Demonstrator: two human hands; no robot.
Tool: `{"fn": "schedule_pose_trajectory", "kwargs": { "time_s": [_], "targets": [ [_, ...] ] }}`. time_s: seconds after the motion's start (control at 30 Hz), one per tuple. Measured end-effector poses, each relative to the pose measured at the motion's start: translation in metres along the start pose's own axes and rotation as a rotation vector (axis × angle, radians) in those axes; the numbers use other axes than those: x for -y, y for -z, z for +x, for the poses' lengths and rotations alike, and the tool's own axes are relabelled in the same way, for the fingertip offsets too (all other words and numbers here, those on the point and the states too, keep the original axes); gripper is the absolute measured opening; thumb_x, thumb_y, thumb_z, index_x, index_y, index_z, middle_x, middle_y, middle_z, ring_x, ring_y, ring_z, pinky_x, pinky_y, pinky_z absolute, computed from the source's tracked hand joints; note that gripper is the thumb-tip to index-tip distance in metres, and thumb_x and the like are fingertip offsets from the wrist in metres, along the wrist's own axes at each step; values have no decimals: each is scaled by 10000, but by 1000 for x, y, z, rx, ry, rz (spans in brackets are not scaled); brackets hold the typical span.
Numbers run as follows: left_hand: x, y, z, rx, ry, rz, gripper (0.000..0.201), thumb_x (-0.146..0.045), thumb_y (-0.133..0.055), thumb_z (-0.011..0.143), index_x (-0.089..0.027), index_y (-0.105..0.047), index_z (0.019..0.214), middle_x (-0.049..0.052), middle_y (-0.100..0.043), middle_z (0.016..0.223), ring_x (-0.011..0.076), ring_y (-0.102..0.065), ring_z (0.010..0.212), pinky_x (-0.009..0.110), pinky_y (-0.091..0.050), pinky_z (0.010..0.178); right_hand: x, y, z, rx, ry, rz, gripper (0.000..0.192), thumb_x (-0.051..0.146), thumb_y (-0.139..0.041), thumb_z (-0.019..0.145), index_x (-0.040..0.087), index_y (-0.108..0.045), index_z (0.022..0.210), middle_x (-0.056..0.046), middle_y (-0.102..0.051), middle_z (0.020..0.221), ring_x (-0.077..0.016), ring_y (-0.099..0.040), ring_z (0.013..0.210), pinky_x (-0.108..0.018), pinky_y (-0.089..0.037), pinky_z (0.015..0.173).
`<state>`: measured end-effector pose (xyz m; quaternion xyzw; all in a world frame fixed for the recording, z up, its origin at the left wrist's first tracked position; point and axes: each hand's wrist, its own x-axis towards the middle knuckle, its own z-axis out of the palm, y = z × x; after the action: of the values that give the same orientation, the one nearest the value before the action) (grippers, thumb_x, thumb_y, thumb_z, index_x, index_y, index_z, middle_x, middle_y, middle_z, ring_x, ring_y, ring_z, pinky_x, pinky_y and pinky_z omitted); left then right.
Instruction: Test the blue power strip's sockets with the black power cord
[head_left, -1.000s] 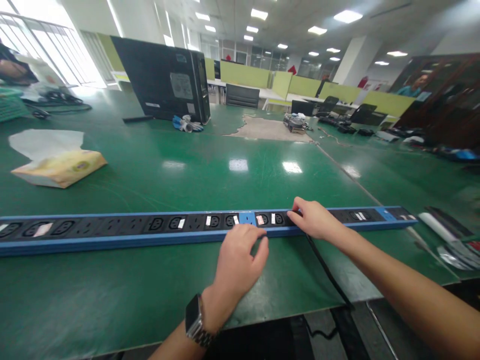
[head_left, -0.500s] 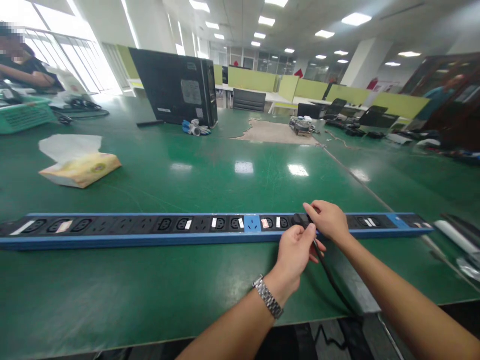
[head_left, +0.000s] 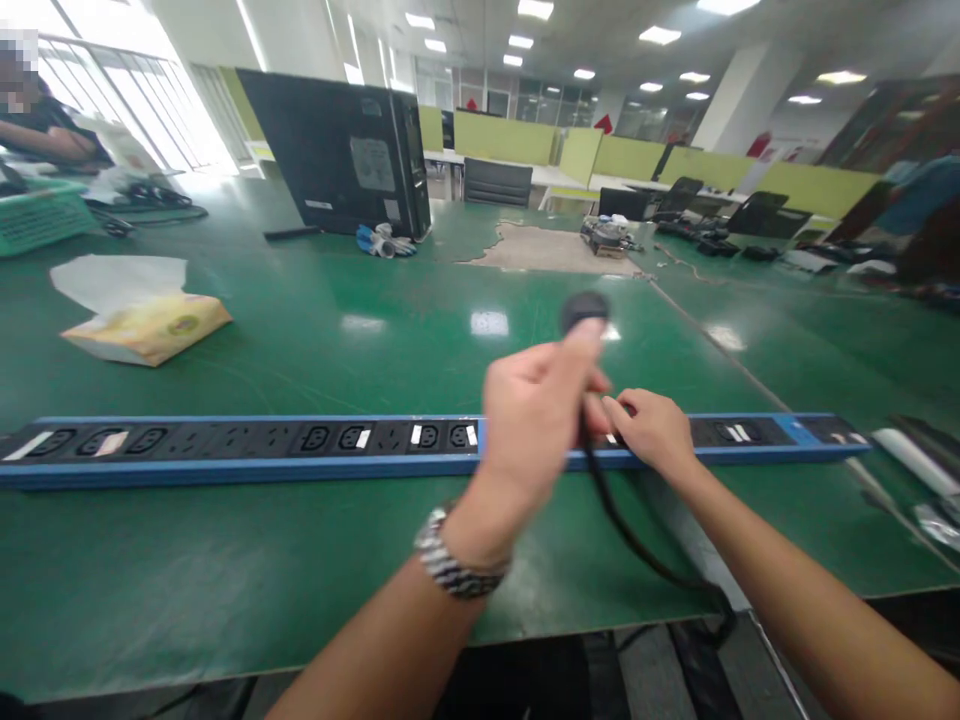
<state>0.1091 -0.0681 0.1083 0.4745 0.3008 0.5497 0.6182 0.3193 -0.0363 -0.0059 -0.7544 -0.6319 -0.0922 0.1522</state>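
Observation:
A long blue power strip (head_left: pixel 247 468) with a black face of several sockets lies across the green table. My left hand (head_left: pixel 529 410), blurred by motion, is raised above it, its fingers closed round a black power plug (head_left: pixel 585 308). The plug's black cable (head_left: pixel 622 530) hangs from that hand and curves down to the table's front edge. My right hand (head_left: pixel 656 432) rests on the strip right of its middle, with its fingers bent against it. The sockets behind both hands are hidden.
A tissue pack (head_left: pixel 154 325) lies at the left. Farther back stand a black computer case (head_left: pixel 337 155), gloves (head_left: pixel 385 240) and a green basket (head_left: pixel 45 218) near a person (head_left: pixel 49 135). A small device (head_left: pixel 611 236) sits on a bare table patch (head_left: pixel 532 248).
My left hand has lifted the plug up off the power strip and forward, drawing the cable with it. My right hand stays at the strip. The view has shifted slightly.

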Motion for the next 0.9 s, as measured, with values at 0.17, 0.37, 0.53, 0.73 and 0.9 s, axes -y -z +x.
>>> {"fn": "schedule_pose_trajectory", "kwargs": {
  "time_s": [0.17, 0.37, 0.53, 0.73, 0.9],
  "targets": [
    [38, 90, -27, -343, 253, 278, 483, -534, -599, 760, -140, -577, 483, -9, -472, 326, 58, -373, 281, 183, -234, 325, 0, 0, 1, 45, -40, 4, 429, 512, -401, 888, 220, -635, 679, -37, -678, 789, -177, -574, 727, -280, -276, 569],
    [77, 80, -24, -290, 319, 304, 504, -568, -584, 744, -148, -563, 465, -13, -434, 303, 66, -366, 284, 188, -223, 326, 0, 0, 0, 46, -26, 18, 419, 491, -393, 892, 215, -621, 675, -36, -675, 784, -177, -575, 748, -277, -286, 590],
    [81, 81, -19, -260, 368, 230, 518, -606, -588, 736, -152, -555, 489, -46, -361, 276, 53, -280, 262, 192, -184, 321, 0, 0, 0, 48, -41, 30, 411, 490, -400, 889, 220, -625, 676, -31, -677, 790, -179, -574, 753, -275, -289, 595],
    [85, 77, -36, -310, 360, 138, 536, -598, -541, 782, -176, -475, 458, -64, -306, 282, 51, -253, 269, 203, -170, 331, -1, -1, -1, 40, -44, 36, 399, 480, -410, 883, 220, -630, 674, -29, -673, 780, -175, -569, 748, -275, -275, 586],
    [86, 72, -35, -328, 273, 246, 550, -569, -562, 784, -208, -351, 427, -70, -288, 325, 53, -253, 308, 221, -175, 345, -2, -1, -2, 21, -41, 42, 401, 480, -411, 882, 217, -630, 673, -31, -673, 781, -175, -567, 746, -276, -281, 590]
  ]
}}
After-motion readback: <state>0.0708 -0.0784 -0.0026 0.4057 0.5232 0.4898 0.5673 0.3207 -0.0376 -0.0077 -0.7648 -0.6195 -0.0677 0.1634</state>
